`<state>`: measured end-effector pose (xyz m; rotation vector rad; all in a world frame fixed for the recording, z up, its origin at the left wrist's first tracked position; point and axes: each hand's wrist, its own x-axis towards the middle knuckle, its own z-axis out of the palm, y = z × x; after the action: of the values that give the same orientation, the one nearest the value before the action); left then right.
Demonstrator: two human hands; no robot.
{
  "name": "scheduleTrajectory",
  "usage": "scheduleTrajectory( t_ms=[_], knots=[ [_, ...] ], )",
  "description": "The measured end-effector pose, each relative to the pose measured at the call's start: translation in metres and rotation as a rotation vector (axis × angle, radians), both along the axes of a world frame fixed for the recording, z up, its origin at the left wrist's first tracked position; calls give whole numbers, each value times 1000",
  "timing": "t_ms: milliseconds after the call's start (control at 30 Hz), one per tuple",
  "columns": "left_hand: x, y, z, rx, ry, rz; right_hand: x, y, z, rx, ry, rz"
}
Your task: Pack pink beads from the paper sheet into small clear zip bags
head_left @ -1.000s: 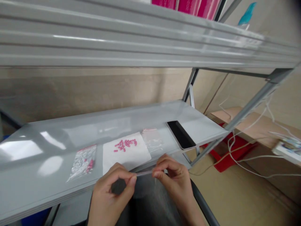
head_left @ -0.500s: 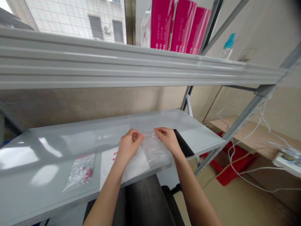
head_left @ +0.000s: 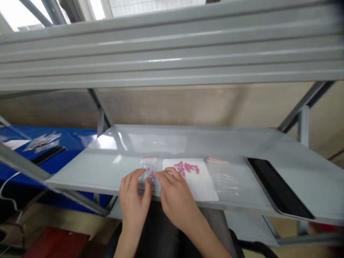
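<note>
Left hand [head_left: 134, 197]: gone from the clear bags [head_left: 224, 181], now at the left edge of the bag of pink pieces [head_left: 148, 164], lower middle of the frame.
Right hand [head_left: 174, 197]: also gone from the clear bags, fingertips now by the pink lump in that bag.
Paper [head_left: 201, 188]: loose pink pieces [head_left: 189, 167], mostly hidden half a second ago, show again.
Phone [head_left: 279, 188]: now lower right, the view having turned.
Blue table [head_left: 77, 141]: far more visible, left of frame.
</note>
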<state>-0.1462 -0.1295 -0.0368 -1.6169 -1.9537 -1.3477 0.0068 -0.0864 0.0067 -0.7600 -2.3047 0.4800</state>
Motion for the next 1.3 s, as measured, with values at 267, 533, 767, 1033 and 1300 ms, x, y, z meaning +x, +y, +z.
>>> scheduleTrajectory(
  t_ms=[267,533,767,1033,1300],
  knots=[
    [-22,-1,-20,-71,-70,-50,-31,2,-21,-8,-65,42],
    [-6,-21,10,207,-68,-106,0,9,-13,-937,596,-38],
    [5,-31,17,208,-136,-464,43,4,0,-1047,797,-29],
    [11,-33,12,18,-409,-614,89,-25,-7,-1249,661,3],
    [25,-43,23,-77,-654,-706,89,-42,-27,-1305,639,85]
  ],
)
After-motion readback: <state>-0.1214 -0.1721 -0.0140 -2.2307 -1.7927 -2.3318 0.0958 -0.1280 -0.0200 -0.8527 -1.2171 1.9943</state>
